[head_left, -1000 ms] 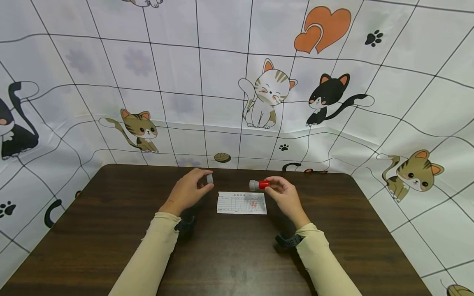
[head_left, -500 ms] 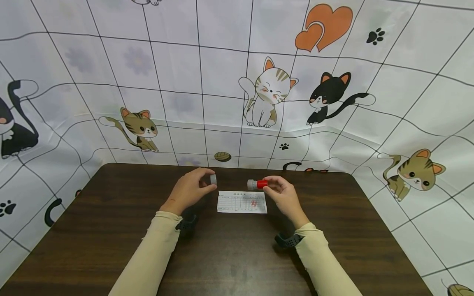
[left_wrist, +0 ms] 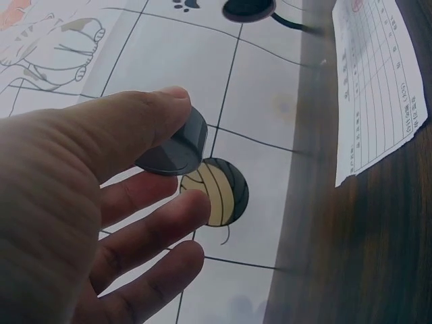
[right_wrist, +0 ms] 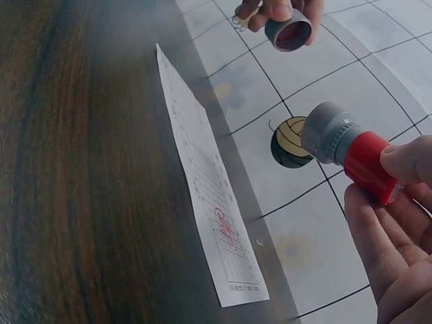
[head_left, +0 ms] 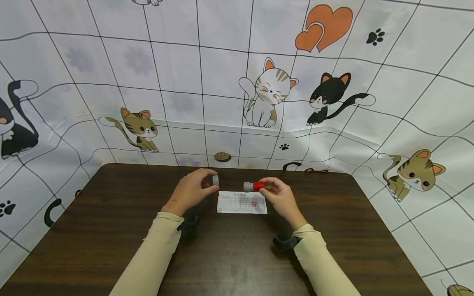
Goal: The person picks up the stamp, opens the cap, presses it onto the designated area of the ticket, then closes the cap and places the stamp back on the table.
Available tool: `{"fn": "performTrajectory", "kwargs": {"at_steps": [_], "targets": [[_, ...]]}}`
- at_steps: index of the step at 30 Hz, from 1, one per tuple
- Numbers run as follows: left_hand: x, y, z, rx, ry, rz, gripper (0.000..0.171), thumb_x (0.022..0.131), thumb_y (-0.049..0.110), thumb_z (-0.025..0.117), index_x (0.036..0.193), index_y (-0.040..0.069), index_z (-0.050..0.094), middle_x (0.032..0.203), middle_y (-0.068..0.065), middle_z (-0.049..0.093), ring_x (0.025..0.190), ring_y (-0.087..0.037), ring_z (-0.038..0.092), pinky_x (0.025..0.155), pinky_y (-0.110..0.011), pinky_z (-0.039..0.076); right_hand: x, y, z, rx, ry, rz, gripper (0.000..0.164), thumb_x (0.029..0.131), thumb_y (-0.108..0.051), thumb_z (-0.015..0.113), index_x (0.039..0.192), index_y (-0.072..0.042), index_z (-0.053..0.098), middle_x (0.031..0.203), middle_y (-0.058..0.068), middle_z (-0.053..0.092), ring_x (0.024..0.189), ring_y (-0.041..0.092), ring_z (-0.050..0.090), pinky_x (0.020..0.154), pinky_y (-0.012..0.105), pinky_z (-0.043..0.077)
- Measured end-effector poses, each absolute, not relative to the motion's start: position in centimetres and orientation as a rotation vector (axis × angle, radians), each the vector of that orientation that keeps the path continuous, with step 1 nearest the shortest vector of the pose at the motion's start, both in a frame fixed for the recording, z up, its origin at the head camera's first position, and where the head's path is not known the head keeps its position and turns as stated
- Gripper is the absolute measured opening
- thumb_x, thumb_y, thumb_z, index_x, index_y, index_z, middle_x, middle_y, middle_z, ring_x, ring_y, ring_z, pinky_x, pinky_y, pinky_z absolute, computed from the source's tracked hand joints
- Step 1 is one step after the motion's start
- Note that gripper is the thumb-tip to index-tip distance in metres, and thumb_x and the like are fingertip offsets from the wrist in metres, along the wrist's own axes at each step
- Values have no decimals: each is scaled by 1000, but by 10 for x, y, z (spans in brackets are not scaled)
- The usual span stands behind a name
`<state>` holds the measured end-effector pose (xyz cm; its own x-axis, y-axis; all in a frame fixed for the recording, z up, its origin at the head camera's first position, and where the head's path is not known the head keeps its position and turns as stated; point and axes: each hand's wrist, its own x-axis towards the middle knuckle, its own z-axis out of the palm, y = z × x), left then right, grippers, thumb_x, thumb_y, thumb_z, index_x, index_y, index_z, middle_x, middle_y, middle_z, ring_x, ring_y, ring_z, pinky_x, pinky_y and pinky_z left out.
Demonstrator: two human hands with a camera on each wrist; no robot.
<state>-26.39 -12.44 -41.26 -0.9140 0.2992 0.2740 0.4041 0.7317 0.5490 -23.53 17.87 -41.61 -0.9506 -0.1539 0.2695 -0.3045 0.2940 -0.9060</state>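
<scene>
My left hand [head_left: 192, 190] pinches a grey cap [left_wrist: 177, 150] between thumb and index finger, the other fingers loosely bent. In the right wrist view the hollow side of that cap [right_wrist: 289, 32] shows. My right hand [head_left: 281, 199] holds a self-inking stamp with a red body [right_wrist: 368, 165] and a grey end [right_wrist: 331, 131], the grey end pointing left toward the cap. A gap separates stamp and cap. Below them on the table lies a printed paper form [head_left: 237, 203] with a red stamp mark [right_wrist: 224, 226] on its right part.
The dark wooden table [head_left: 229, 255] runs back to a white sheet [head_left: 177, 82] printed with cats and grid lines. Its far edge [head_left: 148, 166] lies just beyond the hands. Each wrist wears a dark band [head_left: 285, 242].
The left hand with the cap has shifted slightly right. The right hand with the stamp has moved a little left, so the two are closer together. The paper form stays in place.
</scene>
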Motion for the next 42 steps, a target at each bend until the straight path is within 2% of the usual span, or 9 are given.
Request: {"fn": "performTrajectory", "kwargs": {"at_steps": [7, 17, 24, 35, 42], "targets": [[-263, -122, -411, -584, -2771, -928, 47, 95, 34, 78, 137, 19, 65, 123, -1, 70, 99, -17, 69, 85, -44, 58, -250, 181, -440, 439, -2411, 1747, 31, 96, 2, 70, 126, 9, 64, 121, 28, 68, 109, 40, 69, 88, 16, 54], [-258, -111, -409, -624, -2778, -924, 45, 93, 34, 79, 134, 19, 67, 112, 3, 73, 97, -15, 70, 85, -42, 59, -252, 179, -446, 523, -2331, 1792, 28, 94, -3, 75, 121, 1, 68, 117, 22, 71, 103, 26, 72, 89, 21, 57], [-256, -103, -410, -667, -2777, -919, 44, 92, 31, 81, 132, 17, 68, 117, 1, 73, 98, -16, 69, 88, -40, 59, -248, 173, -441, 566, -2298, 1795, 28, 93, -2, 75, 121, 1, 68, 117, 22, 71, 102, 21, 72, 89, 22, 57], [-251, -97, -405, -694, -2779, -967, 45, 93, 34, 80, 133, 19, 67, 118, -1, 74, 102, -18, 72, 89, -41, 60, -240, 166, -431, 631, -2266, 1820, 30, 94, -5, 75, 123, 0, 67, 124, 20, 69, 110, 36, 70, 93, 26, 57], [-250, -93, -404, -752, -2767, -1008, 44, 92, 31, 81, 132, 16, 68, 118, -1, 75, 103, -20, 74, 92, -42, 60, -239, 163, -431, 665, -2253, 1843, 30, 94, -5, 75, 124, -1, 67, 125, 19, 68, 110, 35, 70, 92, 26, 57]]}}
